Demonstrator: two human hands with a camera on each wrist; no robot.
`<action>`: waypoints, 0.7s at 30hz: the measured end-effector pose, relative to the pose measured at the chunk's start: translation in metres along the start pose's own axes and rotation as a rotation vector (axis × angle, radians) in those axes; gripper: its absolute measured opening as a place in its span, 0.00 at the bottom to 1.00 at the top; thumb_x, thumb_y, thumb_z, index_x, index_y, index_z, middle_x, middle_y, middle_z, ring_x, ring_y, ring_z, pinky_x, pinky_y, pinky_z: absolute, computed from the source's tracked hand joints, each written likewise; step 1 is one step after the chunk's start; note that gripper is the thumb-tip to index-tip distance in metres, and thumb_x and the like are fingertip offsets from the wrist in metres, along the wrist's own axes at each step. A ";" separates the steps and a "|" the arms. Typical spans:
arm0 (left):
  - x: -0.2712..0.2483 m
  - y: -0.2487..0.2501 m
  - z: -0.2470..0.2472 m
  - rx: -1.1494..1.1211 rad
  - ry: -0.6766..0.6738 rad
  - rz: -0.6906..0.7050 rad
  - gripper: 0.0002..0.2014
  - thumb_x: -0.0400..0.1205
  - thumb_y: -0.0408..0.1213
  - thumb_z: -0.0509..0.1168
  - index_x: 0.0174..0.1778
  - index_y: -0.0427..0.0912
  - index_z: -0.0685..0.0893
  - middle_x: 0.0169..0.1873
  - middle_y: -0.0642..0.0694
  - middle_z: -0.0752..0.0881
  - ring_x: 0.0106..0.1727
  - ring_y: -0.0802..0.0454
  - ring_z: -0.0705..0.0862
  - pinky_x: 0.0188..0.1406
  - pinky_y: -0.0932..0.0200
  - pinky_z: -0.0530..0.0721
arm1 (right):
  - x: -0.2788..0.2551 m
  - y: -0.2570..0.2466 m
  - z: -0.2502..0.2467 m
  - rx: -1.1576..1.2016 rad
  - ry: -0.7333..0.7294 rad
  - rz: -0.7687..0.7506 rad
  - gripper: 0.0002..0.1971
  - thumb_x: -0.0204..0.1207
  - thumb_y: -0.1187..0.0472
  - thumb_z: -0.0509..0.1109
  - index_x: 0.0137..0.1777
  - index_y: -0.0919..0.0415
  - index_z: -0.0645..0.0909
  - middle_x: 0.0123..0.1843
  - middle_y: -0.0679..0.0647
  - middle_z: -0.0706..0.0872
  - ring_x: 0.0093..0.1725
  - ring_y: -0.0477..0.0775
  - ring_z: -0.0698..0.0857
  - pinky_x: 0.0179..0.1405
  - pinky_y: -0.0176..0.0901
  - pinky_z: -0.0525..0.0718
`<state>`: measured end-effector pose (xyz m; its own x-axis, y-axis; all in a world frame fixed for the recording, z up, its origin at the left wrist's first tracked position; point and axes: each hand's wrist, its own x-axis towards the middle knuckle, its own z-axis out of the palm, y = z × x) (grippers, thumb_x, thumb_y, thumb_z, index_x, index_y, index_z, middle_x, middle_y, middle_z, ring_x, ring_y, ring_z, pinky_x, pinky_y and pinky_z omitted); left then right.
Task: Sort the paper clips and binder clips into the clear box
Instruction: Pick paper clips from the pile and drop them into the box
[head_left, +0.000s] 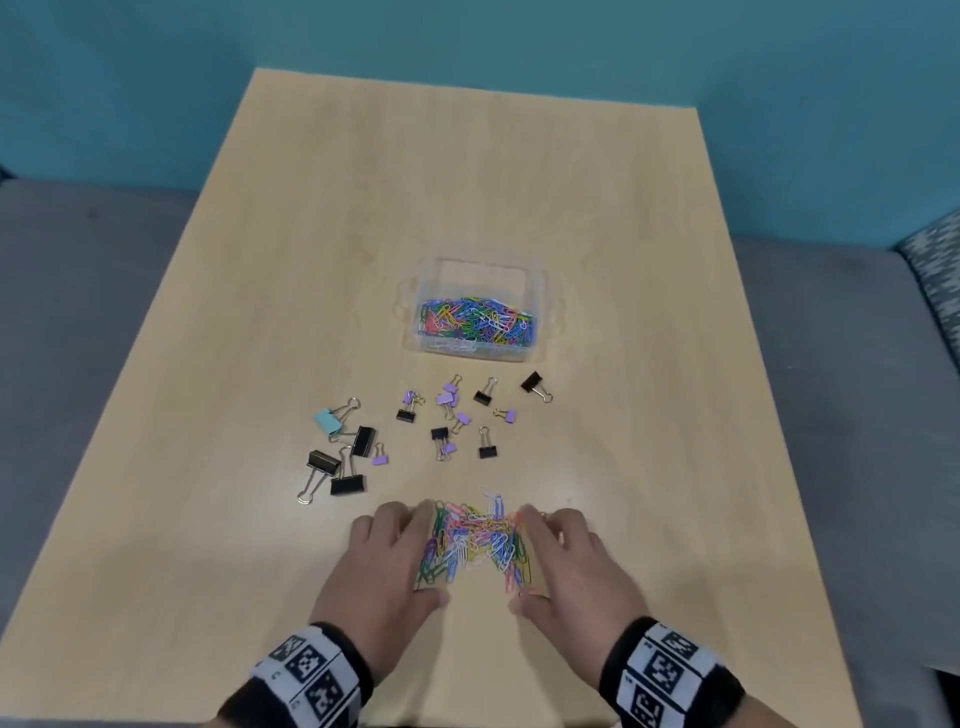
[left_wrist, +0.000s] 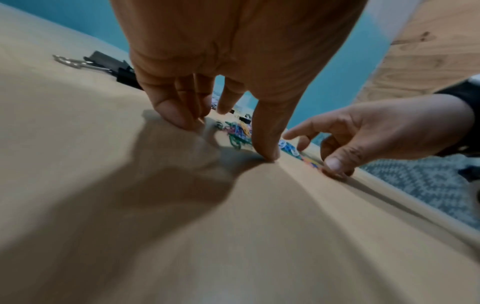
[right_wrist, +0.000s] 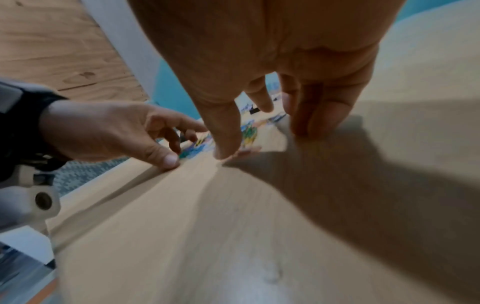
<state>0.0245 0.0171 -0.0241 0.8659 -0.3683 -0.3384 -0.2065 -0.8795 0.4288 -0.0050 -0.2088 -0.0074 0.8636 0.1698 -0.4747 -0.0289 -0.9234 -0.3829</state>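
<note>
A loose pile of coloured paper clips (head_left: 475, 540) lies on the table near its front edge. My left hand (head_left: 426, 556) cups the pile's left side and my right hand (head_left: 524, 561) cups its right side, with fingertips and thumbs down on the wood. Neither hand has closed round the clips. The left wrist view shows the left hand (left_wrist: 226, 137) with straight fingers beside the paper clips (left_wrist: 237, 133). The right wrist view shows the right hand (right_wrist: 265, 142) standing the same way. The clear box (head_left: 540, 291) stands mid-table with many paper clips inside. Several binder clips (head_left: 441, 415) lie scattered between box and pile.
Larger black binder clips (head_left: 337, 462) and a light blue one (head_left: 328, 421) lie left of the small purple and black ones. A grey sofa surrounds the wooden table (head_left: 208, 571), with a patterned cushion (head_left: 935, 275) at the right.
</note>
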 end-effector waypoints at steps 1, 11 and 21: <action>0.003 0.003 0.002 0.000 -0.007 0.001 0.41 0.68 0.53 0.73 0.76 0.51 0.63 0.60 0.51 0.69 0.55 0.49 0.68 0.59 0.55 0.76 | 0.003 -0.004 0.003 0.010 0.004 -0.007 0.40 0.70 0.45 0.71 0.78 0.43 0.52 0.65 0.48 0.65 0.61 0.55 0.73 0.58 0.44 0.78; 0.044 0.022 0.007 -0.076 0.026 -0.059 0.12 0.79 0.41 0.64 0.58 0.50 0.78 0.50 0.51 0.71 0.49 0.50 0.77 0.45 0.52 0.82 | 0.053 -0.032 -0.001 -0.048 0.060 -0.060 0.15 0.76 0.66 0.64 0.60 0.55 0.70 0.59 0.54 0.69 0.52 0.57 0.76 0.38 0.47 0.78; 0.048 0.016 0.001 0.022 0.035 -0.010 0.05 0.76 0.30 0.64 0.41 0.44 0.80 0.38 0.50 0.71 0.31 0.49 0.72 0.28 0.57 0.69 | 0.050 -0.030 -0.027 -0.153 -0.058 -0.126 0.18 0.65 0.76 0.64 0.52 0.59 0.70 0.53 0.56 0.72 0.43 0.58 0.72 0.35 0.47 0.68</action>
<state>0.0625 -0.0151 -0.0338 0.8833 -0.3492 -0.3128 -0.2075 -0.8895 0.4071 0.0529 -0.1816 0.0020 0.8252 0.3028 -0.4769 0.1581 -0.9343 -0.3196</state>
